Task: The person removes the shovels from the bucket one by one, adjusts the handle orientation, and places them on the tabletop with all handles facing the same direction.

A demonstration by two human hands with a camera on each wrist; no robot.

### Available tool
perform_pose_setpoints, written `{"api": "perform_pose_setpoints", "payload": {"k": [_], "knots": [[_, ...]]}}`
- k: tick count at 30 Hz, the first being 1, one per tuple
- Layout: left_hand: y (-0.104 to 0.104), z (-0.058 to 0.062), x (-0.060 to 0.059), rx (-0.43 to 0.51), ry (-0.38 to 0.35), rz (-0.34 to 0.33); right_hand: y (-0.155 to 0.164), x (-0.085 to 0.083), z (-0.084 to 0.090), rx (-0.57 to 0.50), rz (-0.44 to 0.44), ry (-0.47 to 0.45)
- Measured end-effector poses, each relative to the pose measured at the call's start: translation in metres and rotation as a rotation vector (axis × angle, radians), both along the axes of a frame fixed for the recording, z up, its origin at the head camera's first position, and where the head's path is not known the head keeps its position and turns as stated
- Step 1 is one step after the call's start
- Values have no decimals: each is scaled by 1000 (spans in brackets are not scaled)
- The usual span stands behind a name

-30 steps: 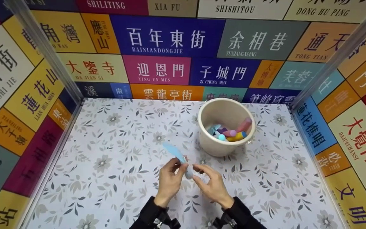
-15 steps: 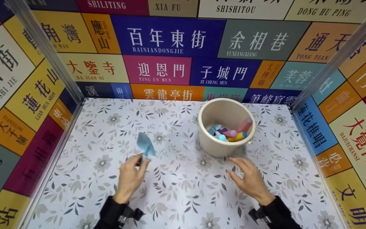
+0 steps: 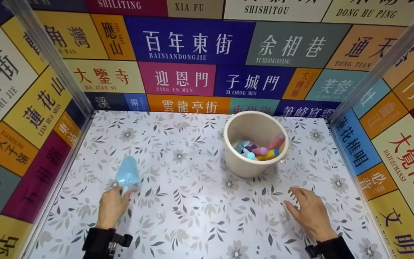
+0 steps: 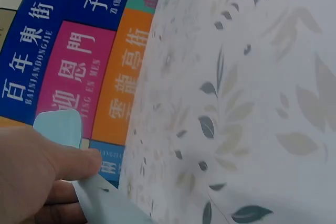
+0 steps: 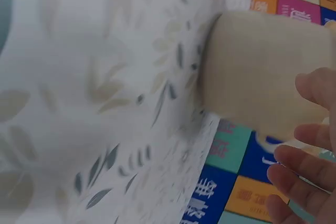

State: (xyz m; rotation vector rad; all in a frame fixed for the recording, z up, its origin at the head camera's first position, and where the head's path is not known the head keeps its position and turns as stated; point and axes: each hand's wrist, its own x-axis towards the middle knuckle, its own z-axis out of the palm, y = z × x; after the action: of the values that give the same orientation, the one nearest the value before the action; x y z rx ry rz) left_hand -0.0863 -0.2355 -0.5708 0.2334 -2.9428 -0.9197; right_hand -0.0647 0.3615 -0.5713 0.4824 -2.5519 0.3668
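Left of centre, the left hand (image 3: 112, 207) pinches the blue scoop (image 3: 128, 170) by its handle (image 3: 125, 187), the sensible grip; it looks light, stiff (probably plastic). Lower right, the right hand (image 3: 310, 213) has fingers loosely spread, empty.

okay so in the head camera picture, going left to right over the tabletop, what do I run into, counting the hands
Left hand holding a light blue toy shovel → cream bucket with colourful items inside → right hand, holding nothing.
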Motion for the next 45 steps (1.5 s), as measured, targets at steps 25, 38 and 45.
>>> {"api": "perform_pose_setpoints", "payload": {"k": [25,38,45], "knots": [[-57,-32,-16,23,-301,80,25,16,-9,61,-205,-294],[-53,-35,-12,-18,-237,73,25,19,-7,21,-205,-365],[-52,-39,-10,-46,-185,66,24,21,-7,21,-207,-379]]}}
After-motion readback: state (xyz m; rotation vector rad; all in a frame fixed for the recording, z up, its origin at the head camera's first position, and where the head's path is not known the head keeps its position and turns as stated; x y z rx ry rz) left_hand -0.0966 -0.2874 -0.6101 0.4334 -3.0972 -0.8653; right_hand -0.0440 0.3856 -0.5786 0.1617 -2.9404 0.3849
